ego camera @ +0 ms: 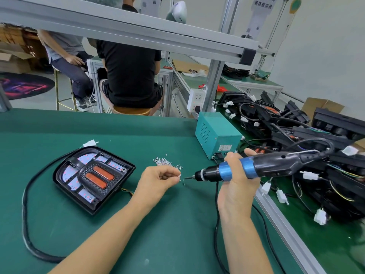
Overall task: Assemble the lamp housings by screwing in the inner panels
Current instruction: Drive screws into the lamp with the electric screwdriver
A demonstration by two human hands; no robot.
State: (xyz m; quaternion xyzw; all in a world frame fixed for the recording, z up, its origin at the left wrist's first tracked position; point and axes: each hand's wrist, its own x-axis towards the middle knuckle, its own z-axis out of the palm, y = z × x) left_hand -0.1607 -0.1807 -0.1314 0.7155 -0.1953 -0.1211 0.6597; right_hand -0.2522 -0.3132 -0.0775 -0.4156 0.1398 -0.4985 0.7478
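lamp housing (pixel 92 178), black, lies face-up on the green table (pixel 59 131) at left, its inner panel (pixel 96 176) with 2 orange lenses seated inside and its black cable (pixel 25 214) looping toward the near edge. right hand (pixel 237 180) grips the electric screwdriver (pixel 246 168) around its blue collar, fingers curled tight, bit pointing left. left hand (pixel 158 179) is held just beside the bit tip, fingers bent and thumb against forefinger, pinching a small screw (pixel 180 176); a second screw (pixel 184 179) appears to hang at the bit, though it is too small to be sure. the screw pile (pixel 165 162) lies just behind the left hand. risks: a screw poorly seated on the bit may drop onto the table; a tilted bit may cross-thread the screw or slip and scratch the panel; the screwdriver cord (pixel 217 224) trailing on the table may snag. other housings (pixel 296 131) are heaped at right, near a teal box (pixel 216 133).
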